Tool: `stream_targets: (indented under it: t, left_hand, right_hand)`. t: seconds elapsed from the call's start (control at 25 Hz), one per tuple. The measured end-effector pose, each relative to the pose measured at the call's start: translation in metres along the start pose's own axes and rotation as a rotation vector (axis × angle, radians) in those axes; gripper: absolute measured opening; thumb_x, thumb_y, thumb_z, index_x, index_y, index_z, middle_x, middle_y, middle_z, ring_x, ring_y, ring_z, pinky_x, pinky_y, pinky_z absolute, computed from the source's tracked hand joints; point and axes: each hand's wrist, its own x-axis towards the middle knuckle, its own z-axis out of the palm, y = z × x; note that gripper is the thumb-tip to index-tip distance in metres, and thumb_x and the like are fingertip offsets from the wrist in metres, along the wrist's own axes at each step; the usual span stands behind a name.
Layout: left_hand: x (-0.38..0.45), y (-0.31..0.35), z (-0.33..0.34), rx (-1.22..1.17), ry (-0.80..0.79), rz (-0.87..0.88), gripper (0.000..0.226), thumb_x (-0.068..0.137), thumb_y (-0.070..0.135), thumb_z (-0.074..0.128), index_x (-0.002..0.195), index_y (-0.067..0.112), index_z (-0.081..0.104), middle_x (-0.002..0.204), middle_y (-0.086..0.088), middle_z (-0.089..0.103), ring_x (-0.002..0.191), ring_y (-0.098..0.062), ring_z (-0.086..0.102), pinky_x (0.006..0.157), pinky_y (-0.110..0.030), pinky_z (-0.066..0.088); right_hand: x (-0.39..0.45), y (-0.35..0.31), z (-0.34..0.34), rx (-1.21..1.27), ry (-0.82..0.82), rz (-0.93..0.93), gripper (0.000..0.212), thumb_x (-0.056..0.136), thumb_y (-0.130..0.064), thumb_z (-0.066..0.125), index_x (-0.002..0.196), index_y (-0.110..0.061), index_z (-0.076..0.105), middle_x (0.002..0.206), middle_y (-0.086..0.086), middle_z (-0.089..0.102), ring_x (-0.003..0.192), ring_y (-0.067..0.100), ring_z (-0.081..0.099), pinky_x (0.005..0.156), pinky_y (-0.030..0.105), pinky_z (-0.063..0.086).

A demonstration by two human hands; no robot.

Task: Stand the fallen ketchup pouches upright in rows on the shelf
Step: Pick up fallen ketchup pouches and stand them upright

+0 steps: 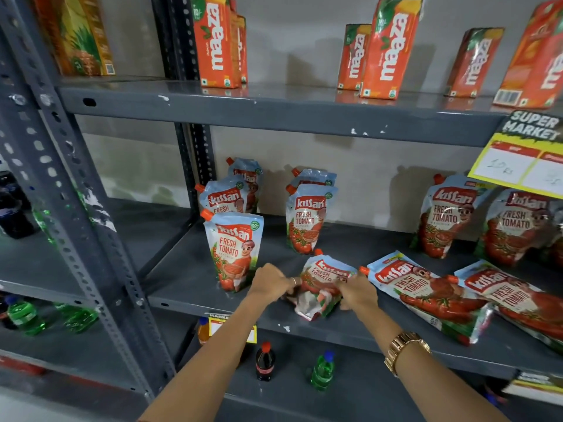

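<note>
Both my hands grip one ketchup pouch [321, 284] near the front of the grey middle shelf [335, 333]. My left hand [271, 283] holds its left side, my right hand [358, 292] its right side, and the pouch leans back, half raised. Three pouches stand in a column at the left, the front one [233, 251] beside my left hand. Two more stand behind the held pouch, the nearer one [307, 219] upright. Two pouches lie flat to the right [426, 295] [518, 303]. Further pouches [447, 214] lean against the back wall at the right.
Orange juice cartons [388, 47] stand on the shelf above. A yellow price sign [524, 156] hangs from that shelf at the right. Below are a dark cola bottle [265, 362] and a green bottle [323, 371]. A perforated grey upright [91, 239] borders the left.
</note>
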Motion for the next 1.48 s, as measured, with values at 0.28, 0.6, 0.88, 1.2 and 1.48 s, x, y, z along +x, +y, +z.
stream_targets:
  t: [0.28,0.6,0.88,1.2,1.48]
  left_hand:
    - [-0.012,0.003,0.021,-0.559,-0.174,-0.312,0.022,0.074,0.015,0.073,0.086,0.002,0.060,0.101,-0.019,0.065,0.083,-0.027,0.066,0.060,-0.032,0.057]
    - [-0.009,0.013,0.023,-0.501,-0.081,-0.105,0.017,0.075,0.003,0.070,0.089,0.010,0.065,0.095,-0.006,0.066,0.092,-0.017,0.060,0.077,-0.025,0.050]
    - [-0.016,0.008,0.034,-0.433,0.083,0.005,0.031,0.067,-0.017,0.063,0.080,0.011,0.054,0.080,-0.002,0.059,0.080,-0.015,0.057,0.062,-0.023,0.051]
    - [-0.035,0.006,0.043,-0.314,0.515,0.219,0.023,0.081,0.020,0.062,0.061,0.014,0.051,0.055,0.003,0.051,0.055,-0.016,0.049,0.052,-0.025,0.039]
    - [-0.065,0.041,0.094,-0.174,0.525,0.367,0.042,0.082,0.028,0.061,0.045,0.012,0.047,0.047,-0.007,0.056,0.049,-0.026,0.050,0.047,-0.025,0.032]
  right_hand:
    - [0.005,0.005,-0.008,0.595,-0.131,0.250,0.025,0.081,0.003,0.064,0.073,-0.010,0.044,0.121,0.025,0.059,0.111,0.039,0.058,0.094,0.053,0.049]
    - [0.001,-0.010,-0.018,0.629,-0.046,-0.031,0.019,0.081,0.006,0.062,0.098,0.002,0.055,0.119,0.022,0.062,0.109,0.034,0.060,0.087,0.044,0.053]
    - [-0.011,0.002,-0.027,0.519,-0.123,-0.343,0.026,0.077,0.008,0.066,0.083,-0.015,0.055,0.094,0.008,0.067,0.094,0.023,0.065,0.069,0.031,0.057]
    - [0.005,0.016,-0.061,0.464,0.172,-0.331,0.025,0.081,0.013,0.047,0.093,0.002,0.065,0.101,0.025,0.067,0.096,0.036,0.063,0.087,0.045,0.051]
    - [0.035,0.044,-0.144,0.024,0.424,-0.388,0.025,0.078,0.011,0.050,0.085,-0.003,0.070,0.094,0.019,0.072,0.090,0.033,0.065,0.079,0.036,0.051]
